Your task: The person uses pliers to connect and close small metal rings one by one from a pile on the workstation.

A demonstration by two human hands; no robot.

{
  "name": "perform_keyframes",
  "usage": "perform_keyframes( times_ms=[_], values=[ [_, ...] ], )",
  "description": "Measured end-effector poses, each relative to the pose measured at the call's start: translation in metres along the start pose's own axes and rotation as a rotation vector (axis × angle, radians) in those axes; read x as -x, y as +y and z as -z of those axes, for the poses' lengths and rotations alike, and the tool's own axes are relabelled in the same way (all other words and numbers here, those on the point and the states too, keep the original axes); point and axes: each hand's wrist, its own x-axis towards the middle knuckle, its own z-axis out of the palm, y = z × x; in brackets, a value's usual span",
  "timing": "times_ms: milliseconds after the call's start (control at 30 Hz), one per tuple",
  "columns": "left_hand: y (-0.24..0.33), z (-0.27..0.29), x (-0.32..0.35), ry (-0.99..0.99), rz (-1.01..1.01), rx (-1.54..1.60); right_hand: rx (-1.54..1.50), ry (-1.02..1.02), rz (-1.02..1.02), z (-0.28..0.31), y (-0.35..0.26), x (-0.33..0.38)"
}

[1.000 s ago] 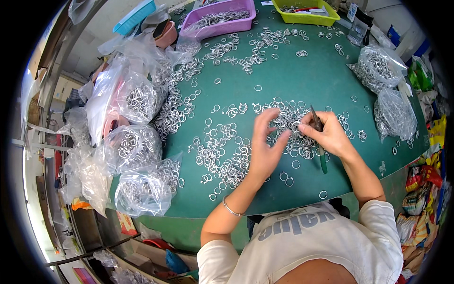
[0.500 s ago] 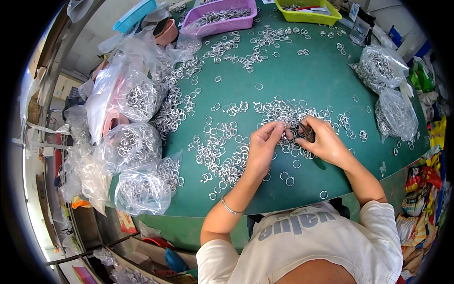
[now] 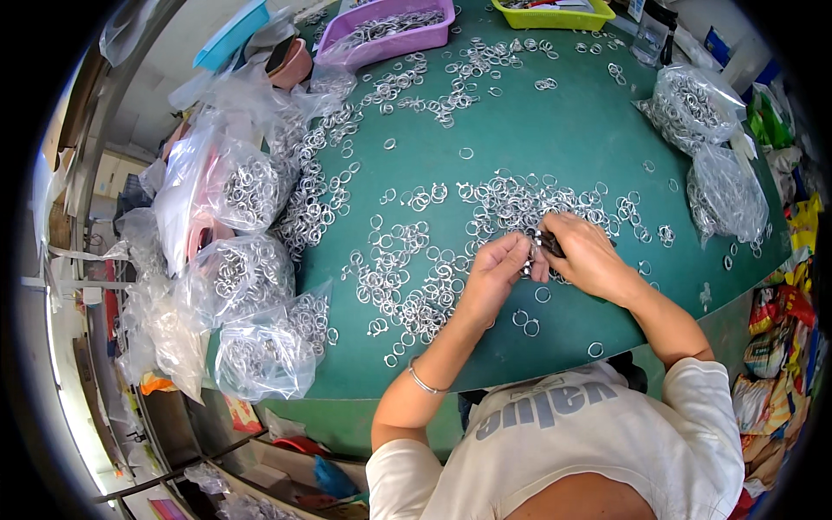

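Note:
My left hand (image 3: 492, 277) pinches a small silver ring (image 3: 527, 267) between thumb and fingertips, over the near edge of a heap of silver rings (image 3: 520, 204). Beside it my right hand (image 3: 591, 258) is closed around pliers (image 3: 550, 246); their dark jaw end points at the ring, and the fingers hide most of the handles. The two hands nearly meet at the ring, whose exact contact with the jaws is too small to make out. More loose rings (image 3: 394, 282) lie left of my left forearm, and a few single rings lie near the table's front edge.
Clear plastic bags of rings (image 3: 251, 273) line the left side of the green table (image 3: 407, 178); further filled bags (image 3: 726, 195) stand at the right. At the far side are a purple tray (image 3: 386, 54) of rings and a yellow tray (image 3: 555, 21). A blue basin (image 3: 232, 36) stands far left.
The pliers have turned and come up to the ring in my left hand; their green handle no longer shows. My right hand has moved slightly nearer to my left, and the view has shifted a little.

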Motion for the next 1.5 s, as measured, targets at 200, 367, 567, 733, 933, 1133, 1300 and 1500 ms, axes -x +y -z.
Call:
perform_keyframes(
  times_ms=[200,367,567,733,933,1133,1300,1500],
  values=[
    [-0.001,0.005,-0.002,0.152,-0.016,0.160,0.017,0.023,0.020,0.001,-0.001,0.001],
    [-0.004,0.002,-0.001,0.064,0.051,0.048,0.005,0.025,0.026,-0.001,-0.003,0.000],
    [-0.007,0.002,-0.001,0.170,0.109,-0.229,-0.194,0.114,0.010,-0.008,0.003,-0.001],
    [-0.007,0.002,-0.002,0.145,-0.080,-0.362,-0.145,0.178,0.171,-0.020,0.012,-0.002],
    [-0.013,0.003,-0.002,0.244,-0.120,-0.542,-0.005,0.335,0.253,-0.028,0.015,-0.001],
    [-0.011,-0.001,-0.004,0.233,-0.153,-0.403,0.010,0.371,0.207,-0.030,0.018,-0.004],
    [-0.016,-0.006,-0.001,0.326,-0.154,-0.397,0.073,0.335,0.192,-0.030,0.022,-0.004],
    [-0.015,-0.006,0.001,0.458,-0.099,-0.531,0.108,0.348,0.216,-0.027,0.018,-0.003]
  ],
)
